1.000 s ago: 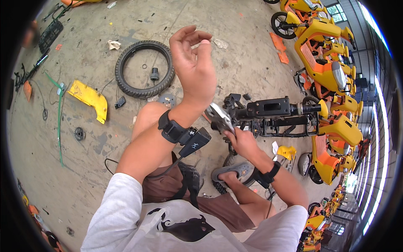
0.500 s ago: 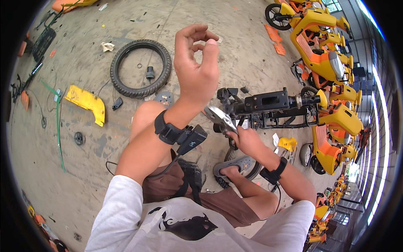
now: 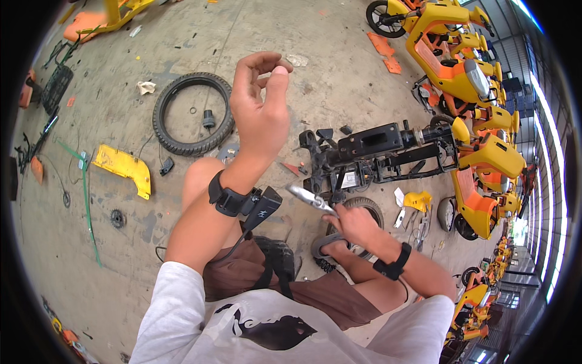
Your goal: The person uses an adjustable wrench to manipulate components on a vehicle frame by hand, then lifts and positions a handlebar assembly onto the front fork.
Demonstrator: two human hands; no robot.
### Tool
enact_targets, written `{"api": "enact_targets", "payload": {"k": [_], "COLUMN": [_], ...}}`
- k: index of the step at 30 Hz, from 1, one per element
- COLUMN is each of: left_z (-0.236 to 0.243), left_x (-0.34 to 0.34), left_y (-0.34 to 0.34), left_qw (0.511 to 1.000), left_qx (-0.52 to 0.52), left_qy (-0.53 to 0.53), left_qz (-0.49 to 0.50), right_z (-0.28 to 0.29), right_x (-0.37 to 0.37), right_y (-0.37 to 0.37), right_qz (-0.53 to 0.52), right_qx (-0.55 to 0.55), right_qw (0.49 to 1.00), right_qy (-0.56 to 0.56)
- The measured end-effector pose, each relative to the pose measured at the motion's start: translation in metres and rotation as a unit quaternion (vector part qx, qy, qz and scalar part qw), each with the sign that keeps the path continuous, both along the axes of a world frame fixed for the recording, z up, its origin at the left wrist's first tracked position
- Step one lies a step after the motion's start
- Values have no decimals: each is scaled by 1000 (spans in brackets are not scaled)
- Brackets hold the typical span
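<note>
My left hand point(image 3: 264, 103) is raised over the floor, its fingers loosely curled and the thumb apart from them. A gap shows between thumb and fingers, with nothing visible in it. My right hand point(image 3: 357, 223) is closed round the lower end of a silver metal hand tool point(image 3: 310, 198), which points up and to the left; its exact kind is unclear. Just beyond that hand lies a stripped black scooter frame point(image 3: 379, 142), with a tyred wheel point(image 3: 374, 209) under its near side. The tool appears apart from the frame.
A loose black tyre point(image 3: 162, 115) lies at the far left, around a small dark cylindrical part point(image 3: 208, 119). Nearby are a yellow body panel point(image 3: 124, 168), a green strap point(image 3: 90, 212) and a small cog point(image 3: 117, 218). Yellow scooters point(image 3: 461, 73) line the right side. Hand tools point(image 3: 418, 225) lie near the frame.
My left hand has moved left and slightly down in the picture. My right hand has shifted down with the silver tool, which has swung away from the frame. The view has turned slightly.
</note>
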State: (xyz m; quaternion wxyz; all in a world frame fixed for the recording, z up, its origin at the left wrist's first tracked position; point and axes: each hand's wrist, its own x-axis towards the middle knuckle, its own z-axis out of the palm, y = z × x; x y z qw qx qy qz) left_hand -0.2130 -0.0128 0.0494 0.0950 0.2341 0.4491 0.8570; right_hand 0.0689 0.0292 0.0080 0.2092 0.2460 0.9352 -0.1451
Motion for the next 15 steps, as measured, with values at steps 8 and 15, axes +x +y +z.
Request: {"api": "enact_targets", "payload": {"k": [8,15], "left_z": [1,-5], "left_x": [27,60], "left_y": [10,26], "left_qw": [985,949], "left_qx": [-127,-191], "left_qy": [41,120], "left_qz": [-106,-221], "right_z": [54,118], "right_x": [59,172], "right_y": [-13,1], "right_qz": [18,-100], "right_qx": [88,259], "right_qw": [990,943], "right_qy": [105,184]}}
